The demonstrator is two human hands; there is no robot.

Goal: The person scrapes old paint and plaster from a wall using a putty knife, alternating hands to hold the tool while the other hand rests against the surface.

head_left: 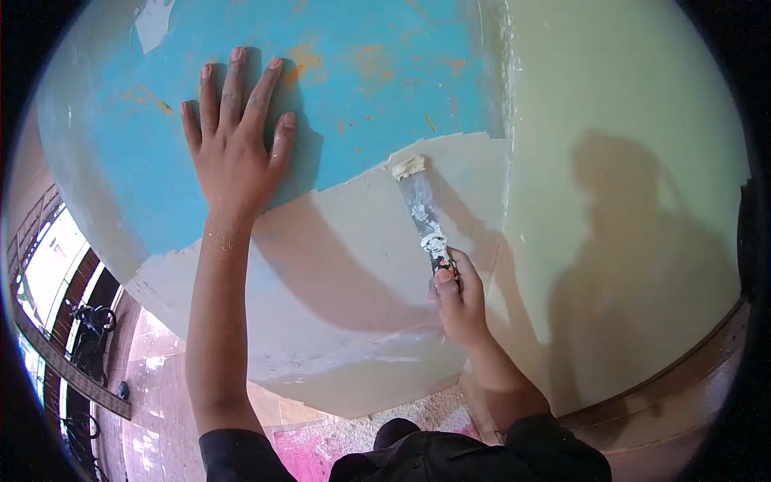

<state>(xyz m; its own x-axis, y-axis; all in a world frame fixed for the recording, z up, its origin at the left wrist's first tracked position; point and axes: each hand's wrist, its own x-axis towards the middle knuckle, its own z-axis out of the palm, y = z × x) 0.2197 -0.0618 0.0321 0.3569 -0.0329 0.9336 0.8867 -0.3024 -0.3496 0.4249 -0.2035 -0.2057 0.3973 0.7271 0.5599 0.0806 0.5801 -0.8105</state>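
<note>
My left hand (235, 153) lies against the blue painted part of the wall (361, 104), its fingers spread and nothing in them. My right hand (459, 301) grips the handle of a putty knife (419, 201), blade pointing up. White filler clings to the blade's tip and smears its lower end. The tip is close to the ragged upper border of a pale grey-white scraped area (337, 273), which fills the lower wall beneath the blue. Orange patches show through the blue paint near my left fingertips.
A pale green wall (634, 104) meets the blue one at a corner on the right and carries my shadow. Crumbs of white debris cover a pink sheet (321, 450) on the floor. A motorbike (90, 321) stands at the far left beyond tiled flooring (152, 394).
</note>
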